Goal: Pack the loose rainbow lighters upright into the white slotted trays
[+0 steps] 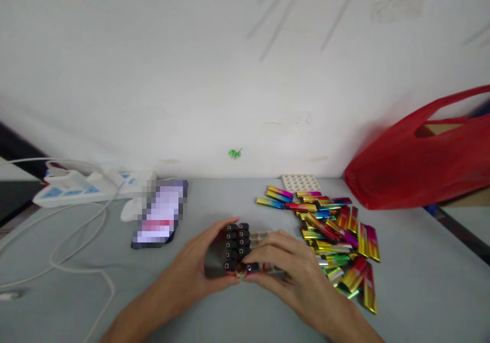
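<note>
A light grey tray with a grid of slots (264, 237) is on the table in front of me. Small black pieces (230, 244), each with a ringed round hole, stand in two columns on its left part. My left hand (195, 259) grips the tray's left side, fingers at the far end and thumb at the near end. My right hand (289, 261) reaches over the tray from the right. Its thumb and fingers pinch one black piece (251, 267) at the near end of the second column. The right hand hides part of the tray.
Shiny multicoloured metallic cases (333, 225) lie piled to the right. A white grid tray (301, 182) rests against the wall. At the left are a phone (161, 213), a power strip (84, 187) and loose white cables (76, 270). A red bag (417, 159) stands at the back right.
</note>
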The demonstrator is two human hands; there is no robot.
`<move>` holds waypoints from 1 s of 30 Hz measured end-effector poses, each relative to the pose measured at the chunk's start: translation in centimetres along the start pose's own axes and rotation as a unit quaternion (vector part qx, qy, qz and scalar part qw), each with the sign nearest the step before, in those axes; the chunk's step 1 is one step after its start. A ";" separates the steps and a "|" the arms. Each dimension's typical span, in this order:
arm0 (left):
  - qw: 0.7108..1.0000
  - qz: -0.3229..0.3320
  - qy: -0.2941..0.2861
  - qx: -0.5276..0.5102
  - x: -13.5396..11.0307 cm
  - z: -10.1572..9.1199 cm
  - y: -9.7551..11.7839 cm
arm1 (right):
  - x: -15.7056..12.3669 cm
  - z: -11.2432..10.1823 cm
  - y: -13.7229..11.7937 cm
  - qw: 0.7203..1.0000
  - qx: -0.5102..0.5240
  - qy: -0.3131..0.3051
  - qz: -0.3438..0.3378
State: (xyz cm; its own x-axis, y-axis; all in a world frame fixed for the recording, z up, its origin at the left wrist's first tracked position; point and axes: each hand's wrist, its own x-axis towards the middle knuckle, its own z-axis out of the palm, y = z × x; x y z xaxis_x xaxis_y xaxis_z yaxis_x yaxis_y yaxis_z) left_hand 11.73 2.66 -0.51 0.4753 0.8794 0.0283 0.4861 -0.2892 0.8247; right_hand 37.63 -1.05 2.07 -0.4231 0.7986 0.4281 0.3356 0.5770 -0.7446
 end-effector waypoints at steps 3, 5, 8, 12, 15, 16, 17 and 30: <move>1.000 -0.006 -0.013 -0.007 0.0 0.0 0.1 | -0.1 0.0 0.1 1.000 -0.009 -0.014 0.000; 1.000 -0.003 -0.015 -0.008 0.0 0.0 0.1 | -0.2 0.1 0.3 1.000 -0.002 -0.016 0.014; 1.000 0.002 -0.006 -0.007 0.0 0.0 0.0 | -0.3 0.2 0.2 0.999 0.036 -0.010 0.038; 1.000 0.000 -0.002 -0.009 0.0 0.1 -0.2 | -0.4 0.2 -0.4 0.997 0.052 0.001 0.061; 1.000 0.004 -0.001 -0.001 0.0 0.2 -0.6 | -0.2 0.0 -0.5 0.996 0.000 0.049 0.072; 1.000 0.003 0.002 0.003 0.0 0.2 -0.7 | -0.2 0.0 -0.4 0.994 -0.037 0.072 0.080; 1.000 0.001 0.003 0.007 -0.1 0.3 -0.8 | -0.1 0.0 -0.1 0.988 -0.084 0.093 0.089; 1.000 -0.009 0.009 0.024 -0.2 0.2 -0.6 | -0.7 0.3 3.6 0.913 -0.391 0.013 0.115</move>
State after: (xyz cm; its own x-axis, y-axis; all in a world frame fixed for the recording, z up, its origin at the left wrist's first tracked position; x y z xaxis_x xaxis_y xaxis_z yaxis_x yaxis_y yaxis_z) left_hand 11.52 2.58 -1.17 0.4532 0.8911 0.0231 0.5302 -0.2903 0.7966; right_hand 38.89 0.40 -1.08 -0.2492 0.9119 0.3260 0.9158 0.3314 -0.2270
